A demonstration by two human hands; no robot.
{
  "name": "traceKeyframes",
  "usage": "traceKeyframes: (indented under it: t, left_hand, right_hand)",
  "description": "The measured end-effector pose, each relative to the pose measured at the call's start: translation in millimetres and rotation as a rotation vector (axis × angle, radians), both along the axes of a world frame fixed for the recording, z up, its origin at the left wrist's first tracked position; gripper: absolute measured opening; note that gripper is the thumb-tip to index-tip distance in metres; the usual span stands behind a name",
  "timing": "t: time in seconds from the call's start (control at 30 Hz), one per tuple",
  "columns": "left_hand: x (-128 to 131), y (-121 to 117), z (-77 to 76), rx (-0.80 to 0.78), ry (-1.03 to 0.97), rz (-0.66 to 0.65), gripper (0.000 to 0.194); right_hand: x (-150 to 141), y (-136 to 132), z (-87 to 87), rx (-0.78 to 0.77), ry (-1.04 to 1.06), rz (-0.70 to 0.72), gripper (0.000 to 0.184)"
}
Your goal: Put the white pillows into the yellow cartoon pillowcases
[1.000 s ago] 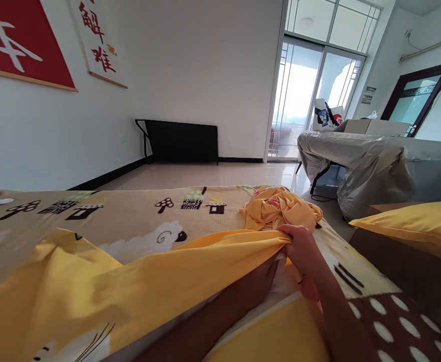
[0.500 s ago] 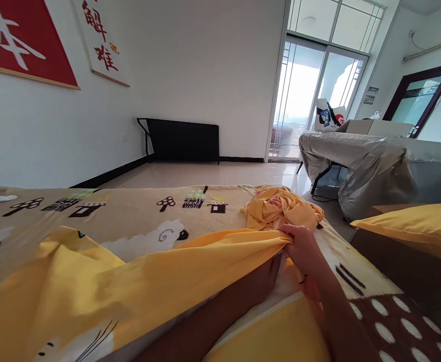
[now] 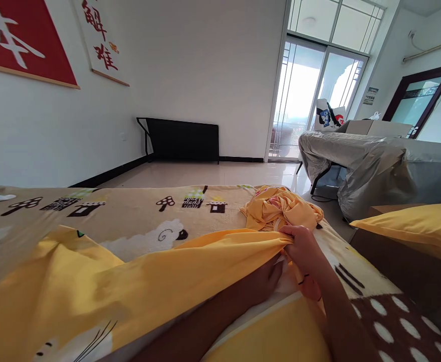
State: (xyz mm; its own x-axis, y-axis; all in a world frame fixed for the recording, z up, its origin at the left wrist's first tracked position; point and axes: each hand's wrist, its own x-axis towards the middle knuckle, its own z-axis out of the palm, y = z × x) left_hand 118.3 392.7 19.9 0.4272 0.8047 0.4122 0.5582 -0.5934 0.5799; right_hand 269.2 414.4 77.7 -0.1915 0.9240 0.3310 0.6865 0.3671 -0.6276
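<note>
A yellow cloth cover (image 3: 156, 274) with a printed white animal stretches from the lower left to my right hand (image 3: 300, 247). My right hand is closed on its gathered edge. Just below that edge is my left hand (image 3: 267, 279), reaching in from the lower left with the cover draped over its arm. Its fingers are curled at white fabric (image 3: 286, 281), and their tips are partly hidden. A yellow piece of fabric (image 3: 269, 332) with a pale edge lies nearest me, between my forearms. Beyond my right hand sits a crumpled orange-yellow cloth (image 3: 281, 208).
Beneath everything spreads a beige blanket (image 3: 137, 206) with printed sheep and houses. At right, a yellow pillow (image 3: 416, 226) rests on a brown box-like surface. A plastic-covered table (image 3: 374, 151) carries boxes and bags. A black folded frame (image 3: 183, 141) leans against the wall.
Almost nothing differs. Both hands keep their places, and my left fingers shift very slightly at the white fabric.
</note>
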Motion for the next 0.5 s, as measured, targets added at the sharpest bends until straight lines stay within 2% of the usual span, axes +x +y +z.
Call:
traceKeyframes:
  t: [0.1,0.23,0.33,0.5]
  left_hand:
    - [1.8,-0.7,2.9,-0.011,0.109,0.036,0.047]
    - [4.0,-0.2,4.7,-0.053,0.111,0.048,0.050]
    - [2.7,1.1,0.6,-0.065,0.081,0.065,0.050]
    - [-3.4,1.9,-10.7,0.011,0.067,0.118,0.052]
  right_hand:
    - [1.2,1.2,-0.8,-0.002,-0.019,0.002,0.026]
    - [1.4,0.4,0.8,0.010,-0.041,0.005,0.026]
    - [1.4,-0.8,1.9,0.010,-0.037,0.005,0.027]
    - [1.3,-1.7,1.5,-0.003,-0.013,-0.003,0.027]
